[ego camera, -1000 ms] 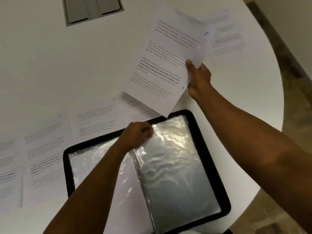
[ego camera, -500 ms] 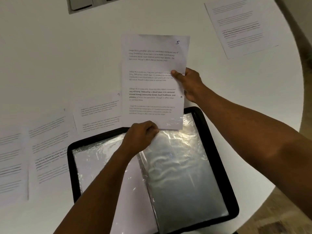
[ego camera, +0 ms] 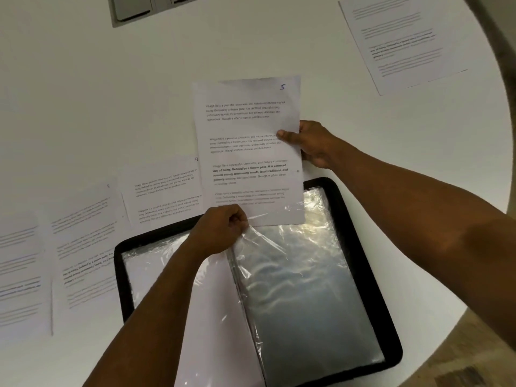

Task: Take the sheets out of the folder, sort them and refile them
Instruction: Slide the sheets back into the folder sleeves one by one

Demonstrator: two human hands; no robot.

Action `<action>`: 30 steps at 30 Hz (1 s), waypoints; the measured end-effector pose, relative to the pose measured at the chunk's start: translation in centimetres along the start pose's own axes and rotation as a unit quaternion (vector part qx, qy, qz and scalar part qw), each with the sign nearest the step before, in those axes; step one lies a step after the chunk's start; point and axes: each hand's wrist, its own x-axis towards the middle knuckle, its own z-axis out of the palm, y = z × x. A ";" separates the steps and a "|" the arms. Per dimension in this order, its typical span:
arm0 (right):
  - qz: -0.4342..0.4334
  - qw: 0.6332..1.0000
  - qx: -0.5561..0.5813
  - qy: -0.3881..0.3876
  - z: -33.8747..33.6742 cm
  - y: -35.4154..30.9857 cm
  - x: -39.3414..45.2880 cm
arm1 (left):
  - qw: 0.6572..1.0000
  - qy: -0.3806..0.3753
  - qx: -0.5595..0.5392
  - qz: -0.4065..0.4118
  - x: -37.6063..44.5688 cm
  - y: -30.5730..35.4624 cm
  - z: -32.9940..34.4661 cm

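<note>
Sheet 5 going into a sleeve of the open folder

The white desk (ego camera: 83,93) is carrying the black folder (ego camera: 360,247), lying open at its near edge, with loose sheets (ego camera: 162,191) sitting along the left edge and another sheet (ego camera: 402,43) lying at the far right. The right hand (ego camera: 312,143) is pinching the numbered sheet (ego camera: 245,146) by its right side, its bottom edge entering the clear sleeve (ego camera: 301,289). The left hand (ego camera: 220,233), fingers curled, is gripping the sleeve's top corner.
</note>
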 end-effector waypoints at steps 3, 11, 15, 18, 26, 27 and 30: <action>0.002 1.000 -0.019 -0.001 0.3 0.1 0.5 | 1.000 0.009 0.009 0.016 0.5 0.4 0.3; 0.009 0.998 -0.055 -0.018 -2.3 -1.6 1.4 | 0.998 -0.020 0.056 -0.005 0.8 -0.8 -0.7; 0.018 0.997 -0.067 -0.037 -2.9 -1.8 1.6 | 0.998 -0.022 0.058 0.000 1.0 -0.9 -0.8; 0.014 0.996 -0.071 -0.046 -3.3 -1.9 1.8 | 0.999 -0.013 0.047 0.007 1.2 -0.3 -0.5; 0.046 0.981 -0.149 -0.120 -2.8 -1.8 1.9 | 0.998 -0.008 0.064 0.018 2.0 -0.2 0.3; 0.049 0.979 -0.159 -0.122 -2.4 -1.7 1.9 | 0.998 -0.008 0.067 0.019 2.1 -0.2 0.4; 0.054 0.972 -0.188 -0.127 -1.7 -1.3 1.9 | 0.997 0.000 0.074 0.018 2.2 0.0 0.7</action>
